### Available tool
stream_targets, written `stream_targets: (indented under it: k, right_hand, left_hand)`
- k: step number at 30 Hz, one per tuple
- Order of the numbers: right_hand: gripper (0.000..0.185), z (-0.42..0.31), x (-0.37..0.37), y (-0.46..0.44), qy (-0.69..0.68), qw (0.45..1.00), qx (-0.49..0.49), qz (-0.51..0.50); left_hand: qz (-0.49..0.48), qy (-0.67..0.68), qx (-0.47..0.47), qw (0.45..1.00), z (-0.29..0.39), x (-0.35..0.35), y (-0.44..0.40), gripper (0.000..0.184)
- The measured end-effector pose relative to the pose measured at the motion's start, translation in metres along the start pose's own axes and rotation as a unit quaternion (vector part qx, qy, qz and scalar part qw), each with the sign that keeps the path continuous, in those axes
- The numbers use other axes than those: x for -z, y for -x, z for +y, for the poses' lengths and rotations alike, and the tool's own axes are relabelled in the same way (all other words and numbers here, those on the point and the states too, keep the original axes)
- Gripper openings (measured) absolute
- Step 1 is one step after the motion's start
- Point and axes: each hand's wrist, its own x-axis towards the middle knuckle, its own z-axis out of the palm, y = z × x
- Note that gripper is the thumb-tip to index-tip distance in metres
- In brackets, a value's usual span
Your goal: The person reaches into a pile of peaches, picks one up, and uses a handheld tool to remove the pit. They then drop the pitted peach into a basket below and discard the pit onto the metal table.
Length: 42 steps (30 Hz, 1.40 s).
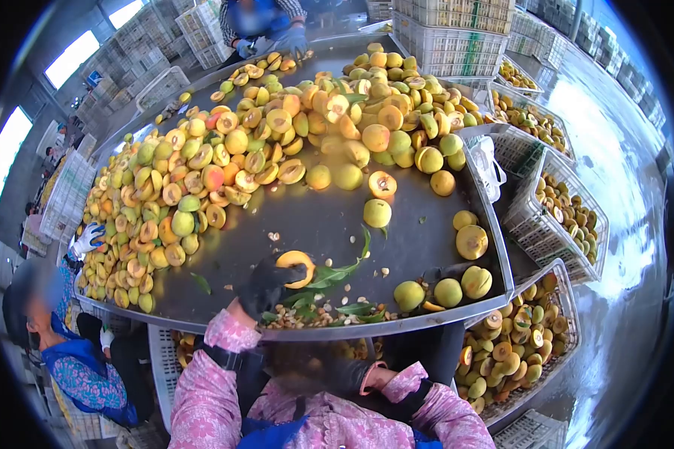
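Observation:
My left hand point(260, 288), in a dark glove, is closed on a halved yellow peach point(304, 281) with a round hollow in its cut face, just above the near part of the metal table point(277, 217). My right hand point(333, 374), also dark-gloved, is low in front of my body, below the table edge. It is blurred, and its fingers do not show clearly. Green leaves point(333, 277) and a scatter of small pale bits point(314, 314) lie beside my left hand. A large heap of whole and halved peaches point(232, 142) covers the table's far and left parts.
Several peaches point(448, 292) sit at the table's near right corner. Crates of cut peaches point(513, 352) stand along the right side. A co-worker's gloved hand point(88, 238) touches the heap at left; another person point(266, 22) works at the far edge. Stacked crates point(449, 45) stand behind.

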Motion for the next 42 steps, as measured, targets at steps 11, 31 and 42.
stream_targets:
  k: [11, 31, 42]
  right_hand:
    - [0.044, -0.127, 0.095, 0.054, -0.469, 0.858, -0.068, 0.197]
    - [0.048, -0.065, 0.089, 0.108, -0.605, 0.748, -0.031, 0.270]
    - [0.047, -0.083, 0.095, 0.097, -0.622, 0.739, -0.038, 0.255]
  left_hand:
    - [0.064, -0.011, -0.062, 0.996, -0.020, -0.074, 0.111, 0.033]
    - [0.024, -0.446, -0.131, 0.885, -0.045, -0.075, -0.034, 0.044]
    - [0.115, -0.433, -0.039, 0.893, 0.006, 0.043, 0.049, 0.042]
